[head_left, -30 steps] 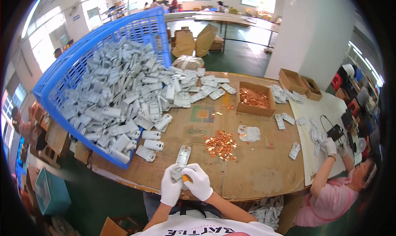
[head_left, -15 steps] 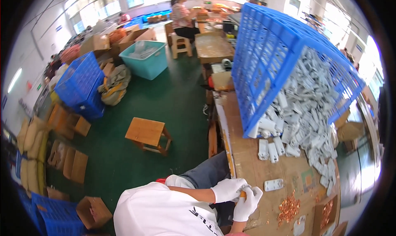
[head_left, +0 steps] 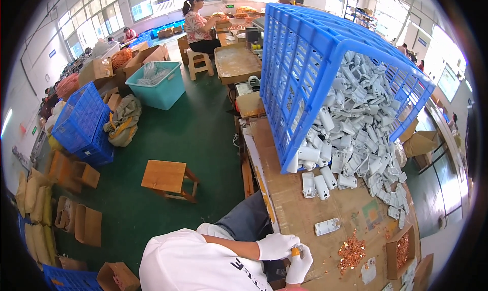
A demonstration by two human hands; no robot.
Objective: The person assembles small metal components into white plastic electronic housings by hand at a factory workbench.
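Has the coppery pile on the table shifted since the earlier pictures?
No: the coppery pile shows no visible shift against the printed square on the tabletop.

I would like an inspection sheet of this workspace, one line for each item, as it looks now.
Surface: brown cardboard-covered table, worn along one edge.
Job's things: lone grey casing lying flat; copper-coloured pieces in a loose pile.
Clutter: blue basket on its side, more casings spilling onto the table.
Hands: left hand and right hand, white-gloved, close together; right grips an orange object; whether left holds anything: unclear.
Cables: pale strand beside the table edge; cannot tell whether it is a cable.
Surroundings: wooden stool, turquoise bin, seated co-worker.
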